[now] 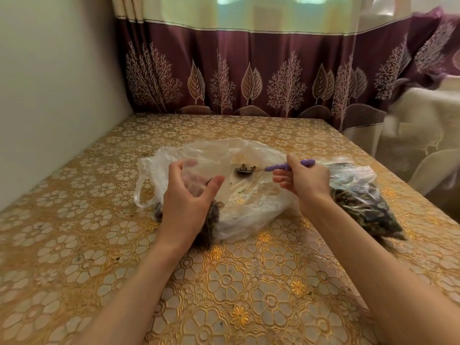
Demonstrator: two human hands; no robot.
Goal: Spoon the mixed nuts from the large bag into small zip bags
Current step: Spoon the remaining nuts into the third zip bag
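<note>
Two hands busy: left hand (190, 195) spread, steadying the large bag (224, 185); right hand (305, 179) grips the spoon (268, 168) level so the nuts (246, 167) stay on

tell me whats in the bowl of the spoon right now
The spoon, gripped by the right hand over the large bag, carries a small heap of dark mixed nuts. Which kinds they are is too small to tell.
</note>
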